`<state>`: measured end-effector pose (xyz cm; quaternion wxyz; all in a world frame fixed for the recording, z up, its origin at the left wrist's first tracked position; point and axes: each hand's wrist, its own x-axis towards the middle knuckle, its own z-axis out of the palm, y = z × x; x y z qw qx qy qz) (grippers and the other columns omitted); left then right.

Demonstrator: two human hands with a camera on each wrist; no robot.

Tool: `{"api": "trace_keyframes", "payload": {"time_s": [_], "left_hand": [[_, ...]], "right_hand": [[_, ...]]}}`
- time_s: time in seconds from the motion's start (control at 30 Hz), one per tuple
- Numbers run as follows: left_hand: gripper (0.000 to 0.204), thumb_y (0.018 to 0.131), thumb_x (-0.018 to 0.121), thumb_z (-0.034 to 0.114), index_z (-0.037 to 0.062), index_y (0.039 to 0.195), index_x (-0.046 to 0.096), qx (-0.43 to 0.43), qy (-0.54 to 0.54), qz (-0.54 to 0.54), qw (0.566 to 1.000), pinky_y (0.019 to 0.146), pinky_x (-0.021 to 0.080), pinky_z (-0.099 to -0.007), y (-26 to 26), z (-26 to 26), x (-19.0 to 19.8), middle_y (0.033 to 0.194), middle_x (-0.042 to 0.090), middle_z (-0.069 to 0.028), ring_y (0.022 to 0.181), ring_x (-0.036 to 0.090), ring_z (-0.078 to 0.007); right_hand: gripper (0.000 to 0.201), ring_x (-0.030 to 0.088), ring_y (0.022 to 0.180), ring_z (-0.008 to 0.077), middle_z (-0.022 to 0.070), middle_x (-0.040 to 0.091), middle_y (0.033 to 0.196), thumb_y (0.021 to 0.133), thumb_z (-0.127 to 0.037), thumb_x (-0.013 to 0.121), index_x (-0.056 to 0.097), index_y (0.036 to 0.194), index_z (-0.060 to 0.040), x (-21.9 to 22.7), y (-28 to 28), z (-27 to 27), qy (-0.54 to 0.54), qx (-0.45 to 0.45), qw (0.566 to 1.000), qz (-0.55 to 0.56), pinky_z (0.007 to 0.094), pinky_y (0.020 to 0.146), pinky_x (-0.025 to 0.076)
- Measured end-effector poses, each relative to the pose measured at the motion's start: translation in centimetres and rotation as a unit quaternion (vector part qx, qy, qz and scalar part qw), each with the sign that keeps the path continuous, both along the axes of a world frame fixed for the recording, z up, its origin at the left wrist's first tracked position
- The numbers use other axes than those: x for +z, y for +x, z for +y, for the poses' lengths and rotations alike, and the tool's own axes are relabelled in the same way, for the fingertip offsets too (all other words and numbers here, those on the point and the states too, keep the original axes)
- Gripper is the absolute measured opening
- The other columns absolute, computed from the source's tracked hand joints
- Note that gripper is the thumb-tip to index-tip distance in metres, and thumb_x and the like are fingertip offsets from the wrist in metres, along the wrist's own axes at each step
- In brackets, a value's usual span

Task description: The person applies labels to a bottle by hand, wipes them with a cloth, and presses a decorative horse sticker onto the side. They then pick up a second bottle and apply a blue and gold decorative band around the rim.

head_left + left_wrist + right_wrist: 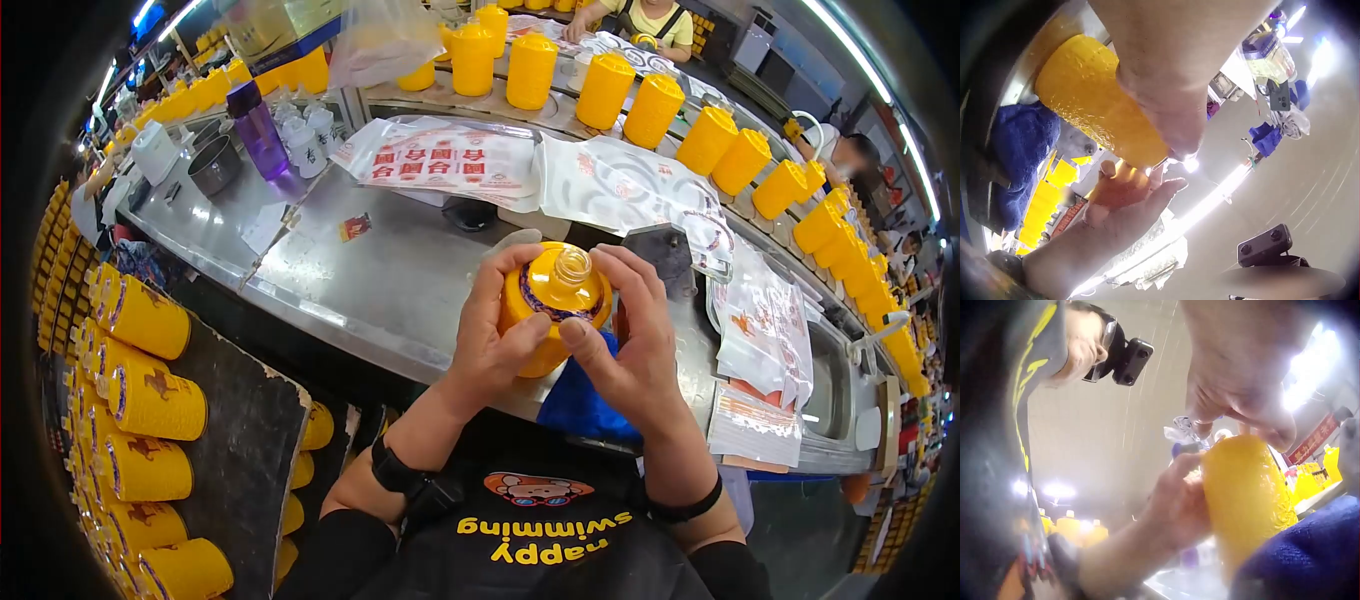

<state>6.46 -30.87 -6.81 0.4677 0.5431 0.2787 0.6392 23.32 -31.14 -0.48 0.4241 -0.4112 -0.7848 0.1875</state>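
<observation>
In the head view, a yellow bottle (545,358) with a clear neck (573,267) stands upright between the two hands, over the front of the metal worktop. A dark patterned band (533,297) rings its shoulder. My left hand (488,335) grips the bottle's left side, its thumb lying on the near part of the band. From the right, my right hand (638,345) curves round the shoulder, with fingers behind and thumb at the band. A blue cloth (590,397) lies just under and beside the bottle's base. The right wrist view shows the bottle's wrinkled yellow side (1241,487).
Printed sheets (440,160) lie at the back of the worktop (340,270). A purple bottle (257,132) and a dark cup (214,166) stand at left. Rows of yellow bottles (530,72) line a curved track behind. More bottles (150,400) lie stacked at lower left. A sink (830,385) is at right.
</observation>
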Motion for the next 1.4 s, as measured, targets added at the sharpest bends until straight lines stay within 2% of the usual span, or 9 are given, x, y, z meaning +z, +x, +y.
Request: {"api": "trace_keyframes", "payload": {"time_s": [0.1,0.3,0.4,0.6,0.63,0.77,0.97,1.07,1.4], "left_hand": [[0.050,0.090,0.057,0.018,0.0027,0.135,0.041,-0.008,-0.009,-0.033,0.999,0.107,0.038,-0.0322,-0.2,-0.1,0.4,0.130,0.047,-0.0132,0.122,0.049,-0.0197],[0.049,0.091,0.056,0.017,0.0022,0.135,0.041,-0.006,0.007,-0.018,1.000,0.108,0.037,-0.0318,-0.1,0.1,0.5,0.132,0.047,-0.0126,0.123,0.048,-0.0191],[0.049,0.091,0.056,0.017,0.0023,0.135,0.041,-0.018,0.004,-0.024,1.000,0.109,0.037,-0.0317,-0.2,0.1,0.4,0.132,0.046,-0.0123,0.123,0.048,-0.0191],[0.050,0.091,0.057,0.018,0.0027,0.137,0.040,-0.026,0.010,-0.024,0.999,0.109,0.036,-0.0314,-0.2,0.3,0.2,0.133,0.046,-0.0115,0.125,0.047,-0.0187],[0.051,0.092,0.057,0.019,0.0025,0.137,0.041,-0.038,0.005,-0.031,0.999,0.109,0.036,-0.0314,-0.3,0.4,0.2,0.133,0.046,-0.0114,0.125,0.046,-0.0186],[0.053,0.093,0.060,0.025,0.0015,0.137,0.042,-0.106,-0.009,-0.029,0.994,0.110,0.035,-0.0319,-1.4,1.8,0.3,0.134,0.046,-0.0113,0.126,0.046,-0.0187],[0.055,0.093,0.061,0.028,0.0018,0.137,0.042,-0.043,0.021,0.020,0.999,0.109,0.035,-0.0327,-0.6,0.9,1.0,0.132,0.047,-0.0124,0.125,0.047,-0.0207],[0.056,0.089,0.063,0.023,0.0022,0.137,0.040,0.020,0.029,0.080,0.996,0.107,0.037,-0.0335,0.3,0.5,0.9,0.130,0.047,-0.0132,0.122,0.049,-0.0219],[0.059,0.081,0.062,0.015,0.0019,0.134,0.040,0.044,0.012,0.113,0.993,0.104,0.041,-0.0344,0.4,0.5,1.4,0.125,0.048,-0.0133,0.117,0.051,-0.0224]], "right_hand": [[0.049,0.047,0.122,0.0320,0.0183,0.049,0.133,0.089,-0.022,0.070,0.053,0.130,-0.0015,-0.4,-0.1,0.0,-0.079,0.009,0.995,0.052,0.0379,0.100,0.043],[0.048,0.048,0.121,0.0246,0.0139,0.048,0.133,0.086,-0.013,0.070,0.053,0.130,-0.0033,-1.4,0.3,0.5,-0.084,0.058,0.987,0.122,0.0312,0.095,0.045],[0.046,0.049,0.121,0.0224,0.0131,0.049,0.132,0.086,-0.009,0.068,0.054,0.130,-0.0030,-1.1,0.3,0.4,-0.103,0.052,0.986,0.120,0.0290,0.096,0.045],[0.041,0.053,0.111,0.0211,0.0120,0.051,0.132,0.089,-0.008,0.063,0.055,0.128,-0.0023,-1.7,1.6,1.9,-0.152,0.110,0.965,0.185,0.0285,0.095,0.043],[0.044,0.052,0.111,0.0223,0.0126,0.051,0.134,0.091,-0.011,0.061,0.053,0.133,-0.0026,-1.7,1.9,1.5,-0.251,0.087,0.937,0.226,0.0290,0.094,0.042],[0.053,0.050,0.114,0.0236,0.0147,0.052,0.136,0.093,-0.016,0.060,0.047,0.142,-0.0030,-1.9,1.6,0.5,-0.111,0.065,0.986,0.105,0.0303,0.094,0.042],[0.046,0.051,0.114,0.0254,0.0151,0.055,0.132,0.092,-0.016,0.063,0.052,0.135,-0.0023,-2.5,2.1,1.1,-0.071,0.058,0.991,0.101,0.0324,0.094,0.042],[0.043,0.051,0.117,0.0271,0.0156,0.056,0.129,0.091,-0.015,0.065,0.054,0.130,-0.0020,-2.1,1.7,1.0,-0.121,0.049,0.983,0.132,0.0341,0.097,0.042],[0.039,0.051,0.118,0.0260,0.0152,0.054,0.126,0.091,-0.015,0.066,0.054,0.126,-0.0031,-2.4,1.4,1.3,-0.138,0.067,0.972,0.180,0.0351,0.103,0.041]]}}
